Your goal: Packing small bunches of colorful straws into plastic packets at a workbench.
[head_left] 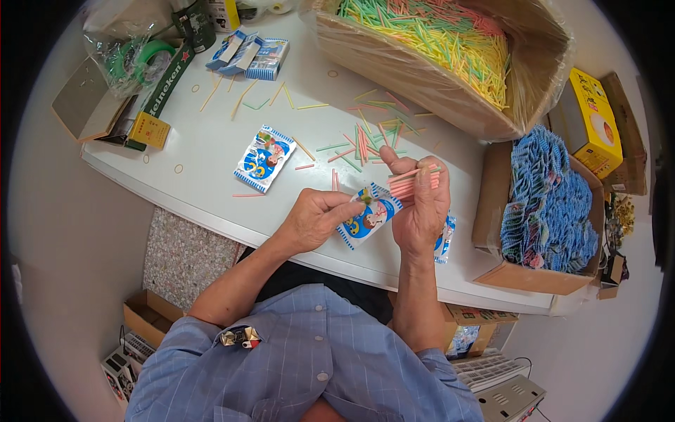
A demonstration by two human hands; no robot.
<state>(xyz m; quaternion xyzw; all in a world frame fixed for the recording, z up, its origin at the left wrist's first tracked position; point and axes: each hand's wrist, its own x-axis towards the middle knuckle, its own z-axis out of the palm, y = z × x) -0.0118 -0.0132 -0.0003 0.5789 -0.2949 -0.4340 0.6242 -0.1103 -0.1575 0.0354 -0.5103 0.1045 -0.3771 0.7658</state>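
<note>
At the near edge of the white table, I've got both hands working close together. My right hand is raised, fingers pressed together around a small bundle of thin pink plastic sticks, the thumb clamping them across the fingertips so the ends poke out to the left. My left hand is pinching the corner of a small blue-and-white printed plastic packet, which sits between the two hands, just above the table edge. I judge those sticks to be feather-light and slightly springy, and smooth enough to slide apart, so a firm pinch across the middle of the bundle keeps them aligned. The packet looks thin, soft and crinkly; it wants holding by its open edge rather than its belly.

Farther out, loose sticks in green, yellow and pink lie scattered on the table, and beyond them, far right, a big film-lined cardboard box is heaped with more. Left of centre lies another printed packet. On my right an open cardboard box holds a stack of blue packets, with a yellow carton behind it. Small rubber bands dot the table's left side.
</note>
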